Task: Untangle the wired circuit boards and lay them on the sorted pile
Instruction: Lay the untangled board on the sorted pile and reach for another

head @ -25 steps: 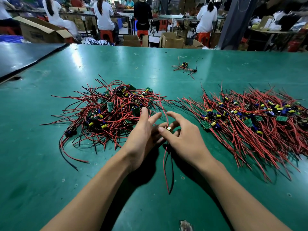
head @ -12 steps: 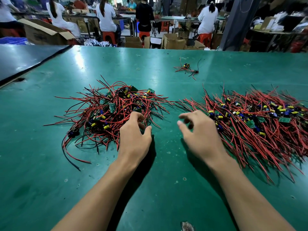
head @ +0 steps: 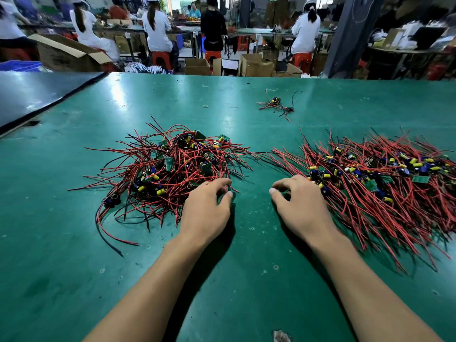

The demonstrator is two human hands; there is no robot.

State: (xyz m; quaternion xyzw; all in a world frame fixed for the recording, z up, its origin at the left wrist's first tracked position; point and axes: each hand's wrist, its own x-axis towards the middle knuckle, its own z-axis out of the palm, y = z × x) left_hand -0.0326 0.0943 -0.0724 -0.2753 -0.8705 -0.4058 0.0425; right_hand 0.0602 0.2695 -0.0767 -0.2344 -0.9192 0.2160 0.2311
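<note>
Since one second ago, left hand (head: 204,211) was moved to the tangle (head: 172,166), right hand (head: 299,206) to the sorted pile (head: 382,178); the board formerly held between them is judged laid there. Right hand loosely curled, empty; left grip on wires cannot be told.

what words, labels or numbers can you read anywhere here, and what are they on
No text can be read.
Green circuit boards in both piles: any markings are too small to read.
Cardboard boxes beyond the table: any print is too blurred to read.
</note>
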